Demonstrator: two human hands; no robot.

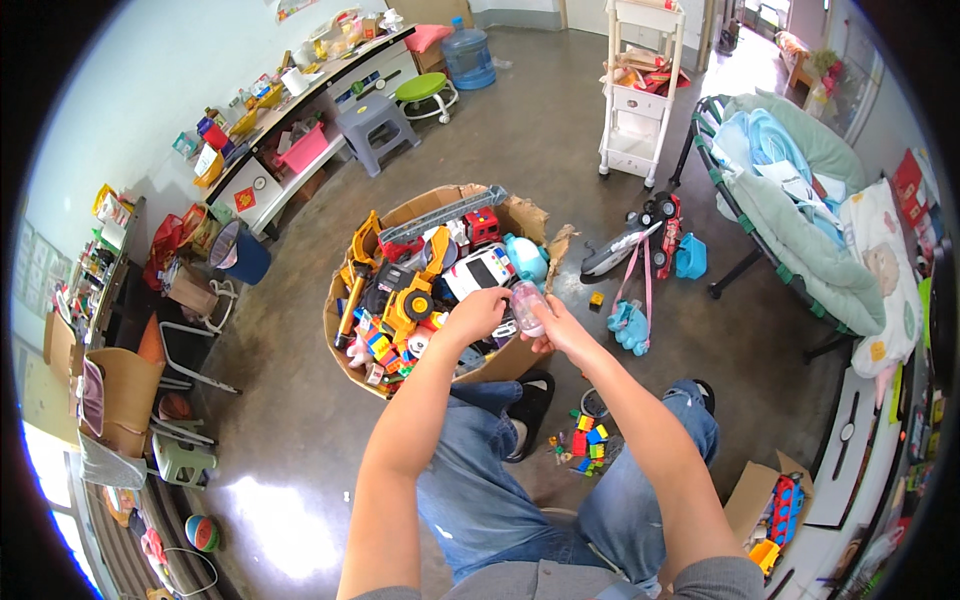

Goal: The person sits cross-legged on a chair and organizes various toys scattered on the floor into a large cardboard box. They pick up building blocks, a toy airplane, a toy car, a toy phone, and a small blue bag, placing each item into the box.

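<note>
My right hand (559,327) holds a small clear pinkish plastic bottle (527,309) above the near right part of a large cardboard box. My left hand (480,311) is close beside the bottle, fingertips bent together at its left side; whether they grip it is unclear. Toys fill the cardboard box (499,369), whose rim is torn at the right. Among them are a white toy police car (478,270), a yellow toy loader (409,304), a grey toy ladder (442,216) and a light blue round toy (526,259).
Right of the box lie a toy shark (619,251), a red toy car (666,236), a blue bag with pink strap (630,328) and a yellow block (596,300). Building blocks (586,441) lie between my feet. A green-padded chair (795,217) and white trolley (641,101) stand beyond.
</note>
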